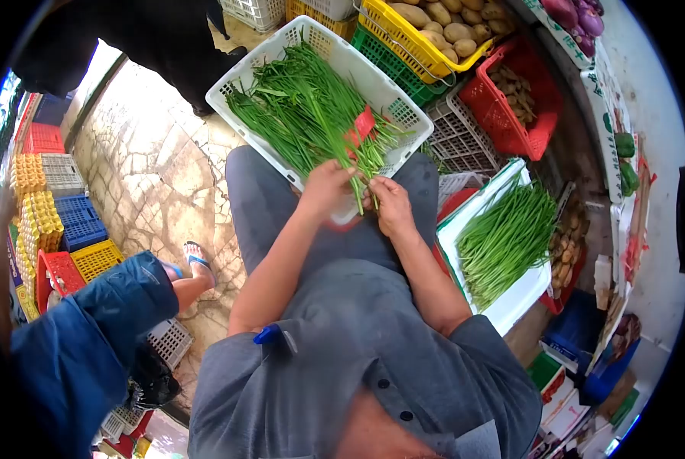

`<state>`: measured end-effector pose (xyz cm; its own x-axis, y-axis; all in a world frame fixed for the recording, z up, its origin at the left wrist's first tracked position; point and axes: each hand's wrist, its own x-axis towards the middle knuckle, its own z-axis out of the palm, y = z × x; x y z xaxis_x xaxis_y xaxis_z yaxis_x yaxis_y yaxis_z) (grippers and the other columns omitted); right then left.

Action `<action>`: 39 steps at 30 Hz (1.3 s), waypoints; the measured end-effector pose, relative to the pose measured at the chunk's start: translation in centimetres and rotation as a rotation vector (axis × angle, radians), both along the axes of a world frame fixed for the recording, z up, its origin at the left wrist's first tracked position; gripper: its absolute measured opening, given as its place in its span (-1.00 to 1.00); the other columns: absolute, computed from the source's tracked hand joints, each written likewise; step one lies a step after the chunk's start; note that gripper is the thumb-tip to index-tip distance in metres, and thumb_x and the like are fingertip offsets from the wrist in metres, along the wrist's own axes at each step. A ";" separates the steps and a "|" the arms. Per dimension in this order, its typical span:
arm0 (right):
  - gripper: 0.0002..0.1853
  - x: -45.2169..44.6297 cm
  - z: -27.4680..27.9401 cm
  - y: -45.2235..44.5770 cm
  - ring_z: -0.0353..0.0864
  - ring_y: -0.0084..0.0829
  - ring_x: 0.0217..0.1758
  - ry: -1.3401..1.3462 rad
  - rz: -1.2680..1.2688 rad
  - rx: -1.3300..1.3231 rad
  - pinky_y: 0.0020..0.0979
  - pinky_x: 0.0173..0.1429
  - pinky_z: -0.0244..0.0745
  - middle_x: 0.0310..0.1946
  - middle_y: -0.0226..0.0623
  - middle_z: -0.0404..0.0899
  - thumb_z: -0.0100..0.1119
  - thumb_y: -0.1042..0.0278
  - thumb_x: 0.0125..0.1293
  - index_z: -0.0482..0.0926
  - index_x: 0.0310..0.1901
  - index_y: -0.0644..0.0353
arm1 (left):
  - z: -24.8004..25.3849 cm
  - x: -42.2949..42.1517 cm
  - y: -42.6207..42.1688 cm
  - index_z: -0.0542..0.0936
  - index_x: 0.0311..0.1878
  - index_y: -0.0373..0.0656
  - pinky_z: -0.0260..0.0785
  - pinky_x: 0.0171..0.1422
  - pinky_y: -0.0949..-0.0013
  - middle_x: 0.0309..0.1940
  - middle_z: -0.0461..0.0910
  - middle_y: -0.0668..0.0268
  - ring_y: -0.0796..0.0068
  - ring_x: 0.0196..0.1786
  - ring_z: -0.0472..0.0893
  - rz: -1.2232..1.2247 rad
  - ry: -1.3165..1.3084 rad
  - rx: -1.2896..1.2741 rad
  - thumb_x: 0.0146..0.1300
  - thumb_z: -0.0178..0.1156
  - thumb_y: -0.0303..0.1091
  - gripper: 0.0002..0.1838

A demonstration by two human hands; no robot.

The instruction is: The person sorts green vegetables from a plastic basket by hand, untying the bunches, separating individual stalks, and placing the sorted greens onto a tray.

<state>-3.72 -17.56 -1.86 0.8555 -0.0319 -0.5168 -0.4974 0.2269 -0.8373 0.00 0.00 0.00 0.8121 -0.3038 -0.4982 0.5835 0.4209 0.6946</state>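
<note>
A white plastic basket [231, 80] rests tilted across my knees, filled with long green chives [296, 99]. Over the near end of the pile, my left hand [330, 188] is closed round a few stalks, whose pale ends point toward me. My right hand [390, 203] pinches the stalk ends close beside it, fingertips together. Just beyond my hands a red strip [361, 126] lies among the stalks. To my right, a white foam box [517, 310] holds a neat heap of thin green stalks [507, 241] like those in the basket.
Potatoes [457, 30] fill a yellow basket [392, 34] at the back, near a red basket [537, 126] of ginger-like roots. On the left a person in blue shorts [90, 336] stands by stacked egg trays [40, 222] and crates. Another person in dark clothes [155, 38] is at the upper left.
</note>
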 end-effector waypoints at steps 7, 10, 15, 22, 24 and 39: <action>-0.86 -0.2 2.2 -0.8 0.59 -0.52 -0.47 0.042 -0.062 0.089 -0.48 -0.31 0.52 -0.44 -0.38 0.60 0.12 0.37 0.48 0.60 -0.11 0.24 | -0.4 -0.6 -0.6 0.61 0.00 -0.22 0.51 -0.11 0.38 -0.19 0.69 0.32 0.51 -0.22 0.65 0.012 -0.003 -0.011 0.43 0.21 -0.32 -0.80; -0.78 -0.1 2.0 -1.6 0.62 -0.43 -0.42 -0.099 0.005 -0.257 -0.40 -0.27 0.53 -0.42 -0.34 0.64 0.16 0.33 0.42 0.64 -0.09 0.31 | -1.3 -0.8 -0.4 0.60 0.04 -0.28 0.52 -0.08 0.34 -0.18 0.69 0.26 0.45 -0.22 0.66 0.026 0.010 0.008 0.41 0.23 -0.30 -0.73; -0.72 0.6 4.9 -1.7 0.69 -0.11 -0.27 -0.710 -0.007 -1.088 -0.24 -0.15 0.55 -0.25 -0.10 0.68 0.22 0.27 0.34 0.66 -0.09 0.33 | -1.5 -0.7 -0.4 0.61 0.01 -0.29 0.52 -0.08 0.36 -0.19 0.69 0.26 0.47 -0.22 0.65 0.028 -0.021 0.072 0.39 0.25 -0.28 -0.72; -0.74 0.1 6.0 1.2 0.73 -0.19 -0.21 -0.186 0.252 -0.612 -0.28 -0.07 0.57 -0.31 -0.01 0.71 0.22 0.24 0.32 0.68 -0.18 0.31 | -1.6 -1.0 -0.6 0.60 -0.13 -0.22 0.50 -0.22 0.43 -0.37 0.64 0.37 0.57 -0.37 0.60 -0.010 -0.077 0.146 0.40 0.25 -0.35 -0.86; -0.73 0.0 4.4 1.3 0.72 -0.29 -0.22 -0.206 0.178 -0.563 -0.31 -0.07 0.56 -0.30 -0.05 0.72 0.20 0.24 0.34 0.67 -0.17 0.32 | -1.4 -0.9 -0.6 0.58 -0.17 -0.18 0.51 -0.24 0.47 -0.40 0.62 0.40 0.60 -0.40 0.59 -0.014 -0.068 0.148 0.42 0.25 -0.39 -0.92; -0.87 -0.6 3.9 0.0 0.46 -0.57 -0.39 -0.275 -0.349 -0.178 -0.47 -0.09 0.52 -0.38 -0.37 0.57 0.04 0.37 0.55 0.50 -0.14 0.25 | -0.1 -0.7 -0.6 0.49 -0.17 -0.10 0.50 -0.27 0.40 -0.38 0.59 0.41 0.60 -0.41 0.55 0.222 0.135 -0.176 0.49 0.17 -0.37 -0.92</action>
<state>-4.30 -17.53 2.07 0.8823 -0.4089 -0.2332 -0.1716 0.1819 -0.9682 -0.68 -0.58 -0.06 0.7984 -0.2178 -0.5614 0.5460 0.6549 0.5224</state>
